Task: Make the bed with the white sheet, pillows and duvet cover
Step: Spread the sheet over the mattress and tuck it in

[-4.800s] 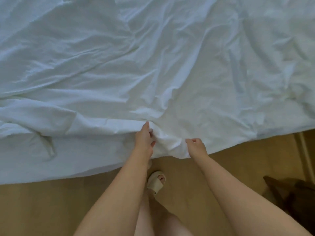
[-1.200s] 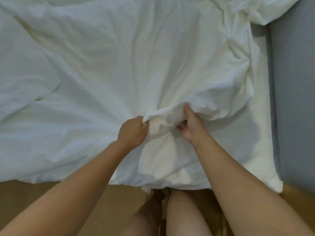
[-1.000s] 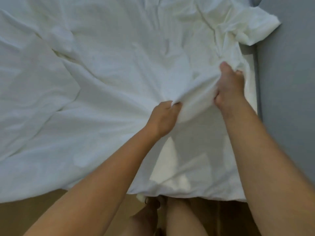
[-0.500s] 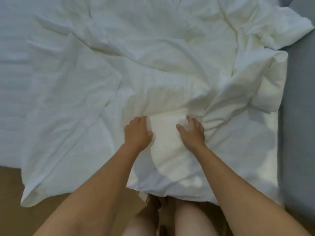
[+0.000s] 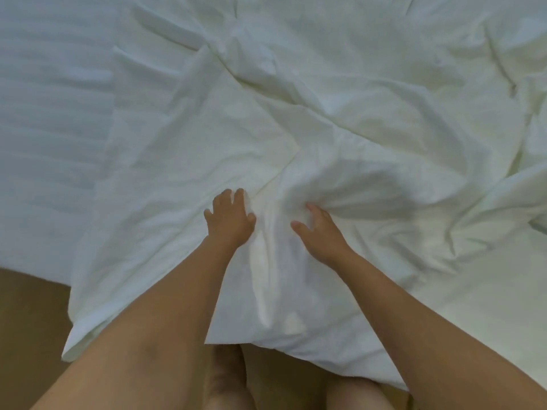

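A crumpled white duvet cover (image 5: 340, 113) lies across most of the bed, its lower left corner hanging over the near edge. My left hand (image 5: 229, 220) rests flat on it with fingers spread. My right hand (image 5: 318, 229) lies beside it, fingers straight, pushing into a raised fold of the cloth. Neither hand grips the fabric. A striped white sheet (image 5: 50, 113) shows bare on the left part of the bed. No pillow is in sight.
The wooden floor (image 5: 29, 321) runs along the near side of the bed at lower left. My bare legs (image 5: 228, 377) stand against the bed edge, partly under the hanging cloth.
Both hands let go of the fold they gripped and lifted a second ago and now lie flat on the cover. The view has shifted left, so the grey surface on the right is gone.
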Available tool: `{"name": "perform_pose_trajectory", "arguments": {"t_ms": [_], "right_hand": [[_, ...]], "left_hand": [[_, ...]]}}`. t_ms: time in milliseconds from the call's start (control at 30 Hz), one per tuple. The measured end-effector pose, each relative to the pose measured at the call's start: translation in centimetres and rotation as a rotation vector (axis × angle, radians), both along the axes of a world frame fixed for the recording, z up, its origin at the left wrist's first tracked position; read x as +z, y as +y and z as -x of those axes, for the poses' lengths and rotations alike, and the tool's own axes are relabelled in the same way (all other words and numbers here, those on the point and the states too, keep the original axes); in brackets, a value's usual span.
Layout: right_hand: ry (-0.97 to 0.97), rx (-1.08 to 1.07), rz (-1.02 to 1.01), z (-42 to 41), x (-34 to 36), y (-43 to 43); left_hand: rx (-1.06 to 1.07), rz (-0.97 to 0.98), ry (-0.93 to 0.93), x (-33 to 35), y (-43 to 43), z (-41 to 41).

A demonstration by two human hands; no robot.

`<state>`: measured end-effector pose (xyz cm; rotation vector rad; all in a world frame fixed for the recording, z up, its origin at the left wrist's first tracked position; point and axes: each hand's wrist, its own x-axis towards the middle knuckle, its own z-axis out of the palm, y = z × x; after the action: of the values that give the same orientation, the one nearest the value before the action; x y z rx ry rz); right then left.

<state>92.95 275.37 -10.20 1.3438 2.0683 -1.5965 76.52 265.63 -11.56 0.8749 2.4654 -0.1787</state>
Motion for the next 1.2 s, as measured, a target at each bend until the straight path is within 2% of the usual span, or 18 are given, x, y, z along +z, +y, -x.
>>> {"name": "perform_pose_trajectory", "arguments": {"t_ms": [133,233,333,400,467,567,633,700,733,767,833,867,900,967,1033,1067,1133,1200], "right_hand": [[0.037,-0.095,-0.018,6.2,-0.8,-1.6],[0.043,-0.407,0.031,11.9,-1.4,-2.1],[0.019,-0.86,0.199,18.0,-1.7,-3.0],[0.029,-0.983,0.237,21.9,-1.5,-4.1],[0.04,-0.893,0.167,26.0,-0.7,-6.1],[0.09,-0.494,-0.035,31.2,1.2,-11.8],[0.133,-0.138,-0.233,33.2,2.4,-15.9],[0.111,0.267,-0.407,33.7,3.6,-19.3],[0.094,0.473,-0.464,33.6,4.3,-20.8],[0.091,0.662,-0.476,33.4,4.9,-22.1],[0.133,0.912,-0.376,32.7,6.1,-23.9],[0.162,0.942,-0.287,32.4,6.6,-23.9],[0.192,0.864,-0.182,32.3,7.1,-23.2],[0.253,0.466,-0.058,32.7,7.7,-20.5],[0.259,0.045,-0.152,33.9,7.6,-16.9],[0.237,-0.059,-0.149,34.6,7.5,-15.3],[0.189,-0.12,0.008,36.4,7.2,-13.8],[0.069,0.003,0.033,37.8,6.7,-14.1]], "left_hand": [[-0.103,0.035,0.049,-2.9,-1.1,4.8],[-0.245,-0.14,0.057,-3.7,-2.1,8.1],[-0.093,-0.35,-0.208,-2.5,-3.6,11.2],[0.023,-0.46,-0.413,-0.7,-5.9,12.9],[0.084,-0.47,-0.577,1.1,-9.2,14.9],[0.29,-0.431,-0.677,3.0,-14.7,19.6],[0.619,-0.532,-0.701,3.9,-17.2,23.7],[1.021,-0.716,-0.866,5.4,-18.0,27.7],[1.125,-0.787,-0.957,5.8,-17.9,29.2],[1.124,-0.829,-1.003,6.3,-17.5,30.2],[0.895,-0.767,-0.922,7.0,-16.3,30.5],[0.757,-0.689,-0.806,7.2,-15.6,30.1],[0.661,-0.651,-0.695,7.1,-15.4,29.5],[0.63,-0.711,-0.666,7.1,-15.7,28.4],[0.661,-0.765,-0.676,7.2,-16.7,27.7],[0.625,-0.742,-0.669,7.3,-17.2,27.2],[0.468,-0.66,-0.678,7.4,-18.5,25.6],[0.321,-0.57,-0.67,7.1,-19.6,23.5]]}}
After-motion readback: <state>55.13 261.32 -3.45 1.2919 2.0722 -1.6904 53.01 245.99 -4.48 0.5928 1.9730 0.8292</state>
